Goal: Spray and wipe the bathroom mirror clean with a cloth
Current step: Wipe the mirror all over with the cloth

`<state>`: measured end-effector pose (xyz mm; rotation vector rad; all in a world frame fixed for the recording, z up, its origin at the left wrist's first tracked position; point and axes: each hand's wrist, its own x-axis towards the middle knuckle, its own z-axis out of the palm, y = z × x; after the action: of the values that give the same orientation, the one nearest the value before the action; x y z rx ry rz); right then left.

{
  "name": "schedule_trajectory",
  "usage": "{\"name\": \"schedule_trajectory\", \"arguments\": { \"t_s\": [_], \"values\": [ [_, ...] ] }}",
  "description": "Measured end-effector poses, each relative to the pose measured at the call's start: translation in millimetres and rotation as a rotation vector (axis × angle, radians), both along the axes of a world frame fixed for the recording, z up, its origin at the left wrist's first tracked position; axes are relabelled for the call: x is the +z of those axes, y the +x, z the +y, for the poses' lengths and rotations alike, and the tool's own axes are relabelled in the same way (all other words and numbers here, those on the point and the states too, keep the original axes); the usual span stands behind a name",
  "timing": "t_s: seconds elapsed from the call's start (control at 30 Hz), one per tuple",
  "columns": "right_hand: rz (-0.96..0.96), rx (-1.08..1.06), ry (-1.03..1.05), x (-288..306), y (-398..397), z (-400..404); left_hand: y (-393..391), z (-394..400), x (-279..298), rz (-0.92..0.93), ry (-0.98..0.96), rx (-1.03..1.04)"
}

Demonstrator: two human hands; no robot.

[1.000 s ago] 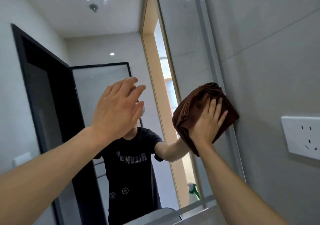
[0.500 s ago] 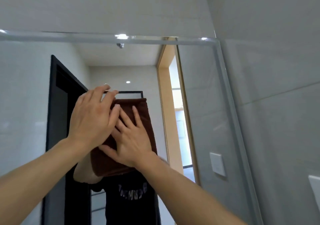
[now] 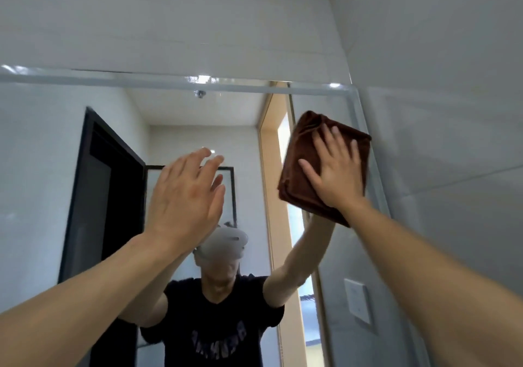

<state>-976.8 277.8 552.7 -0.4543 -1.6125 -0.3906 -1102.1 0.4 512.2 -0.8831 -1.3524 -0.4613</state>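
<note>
A large wall mirror (image 3: pixel 42 154) fills the lower left and middle of the view, its top edge running across and its right edge near the side wall. My right hand (image 3: pixel 335 172) presses a folded brown cloth (image 3: pixel 300 151) flat against the glass near the mirror's upper right corner, fingers spread over it. My left hand (image 3: pixel 185 196) is raised in front of the mirror's middle, flat and empty, fingers together; whether it touches the glass is unclear. No spray bottle is visible.
Grey tiled wall (image 3: pixel 438 83) rises to the right of the mirror and above it. The mirror reflects a person in a black T-shirt, a dark door frame and a lit doorway.
My right hand slid the cloth from the mirror's middle to its upper right corner. My left hand came off the cloth and stays raised at the centre.
</note>
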Motion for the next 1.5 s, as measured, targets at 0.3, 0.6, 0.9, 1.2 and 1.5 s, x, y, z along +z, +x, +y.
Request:
{"name": "schedule_trajectory", "arguments": {
  "t_s": [0.3, 0.6, 0.9, 1.2, 1.5],
  "values": [
    [0.136, -0.002, -0.168, 55, -7, -13, -30, -79, 31, 0.032, -0.090, 0.156],
    [-0.050, 0.092, 0.160, 129, -99, -153, -44, -115, 57, 0.083, -0.032, 0.205],
    [-0.227, 0.096, 0.508, 137, -95, -136, -33, -49, 67, 0.118, 0.002, 0.150],
    [-0.056, 0.055, 0.216, 149, -3, 4, -11, 26, 63, 0.218, -0.036, 0.095],
    [0.025, 0.053, 0.036, 119, 15, 32, -19, 1, 51, 0.227, -0.083, 0.123]
  ]
}}
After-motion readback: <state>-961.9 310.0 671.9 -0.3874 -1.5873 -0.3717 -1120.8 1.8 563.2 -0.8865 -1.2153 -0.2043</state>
